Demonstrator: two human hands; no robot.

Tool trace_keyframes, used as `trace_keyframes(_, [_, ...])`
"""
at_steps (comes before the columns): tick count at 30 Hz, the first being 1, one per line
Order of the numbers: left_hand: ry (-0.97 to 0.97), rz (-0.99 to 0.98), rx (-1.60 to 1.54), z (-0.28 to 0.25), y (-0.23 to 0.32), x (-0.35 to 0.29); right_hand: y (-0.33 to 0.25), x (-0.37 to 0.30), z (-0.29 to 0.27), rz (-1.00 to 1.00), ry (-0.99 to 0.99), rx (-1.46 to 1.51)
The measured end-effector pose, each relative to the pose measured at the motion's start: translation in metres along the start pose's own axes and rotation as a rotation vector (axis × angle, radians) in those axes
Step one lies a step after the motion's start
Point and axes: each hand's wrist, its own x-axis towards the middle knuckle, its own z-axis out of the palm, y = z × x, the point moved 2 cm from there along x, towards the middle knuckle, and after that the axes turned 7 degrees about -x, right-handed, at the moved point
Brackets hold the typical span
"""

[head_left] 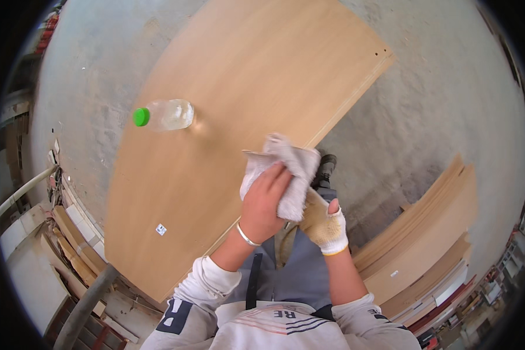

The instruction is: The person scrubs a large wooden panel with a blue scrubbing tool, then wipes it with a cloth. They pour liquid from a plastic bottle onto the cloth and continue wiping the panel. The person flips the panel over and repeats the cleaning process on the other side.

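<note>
A crumpled pale grey cloth is bunched over the near edge of a large light-brown wooden panel. My bare left hand, with a silver bracelet at its wrist, grips the cloth from above, fingers curled over it. Against the cloth's lower right side is my right hand, in a cream knitted glove that leaves the thumb tip bare. Its thumb sticks up apart, while the cloth hides the other fingers. Farther left, a clear bottle with a green cap lies on the panel, partly filled with clear liquid.
A small white-and-blue sticker marks the panel's left part. Two dark holes show near its far right corner. Stacked boards lean at the right. Wood offcuts and a grey pipe lie at the left. Grey concrete floor surrounds the panel.
</note>
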Motion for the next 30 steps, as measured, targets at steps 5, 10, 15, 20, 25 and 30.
trace_keyframes(5, [-0.452,0.189,0.248,-0.001,0.013,-0.006,-0.020,0.009,0.004,-0.152,0.026,-0.009])
trace_keyframes(10, [-0.361,0.066,0.064,-0.036,0.013,-0.014,-0.021,0.020,0.012,-0.071,0.076,0.050])
trace_keyframes(15, [0.205,-0.446,-0.368,-0.013,-0.043,-0.042,-0.015,0.028,0.011,-0.073,0.212,0.189])
trace_keyframes(20, [0.236,-0.732,-0.605,0.011,-0.051,-0.032,-0.018,0.029,0.005,-0.132,0.249,0.112])
trace_keyframes(25, [0.184,-0.240,-0.175,0.018,-0.018,-0.011,-0.032,0.028,0.005,-0.157,0.255,-0.049])
trace_keyframes(30, [-0.012,-0.007,-0.038,0.038,0.008,0.000,-0.039,0.018,0.023,-0.125,0.116,-0.489])
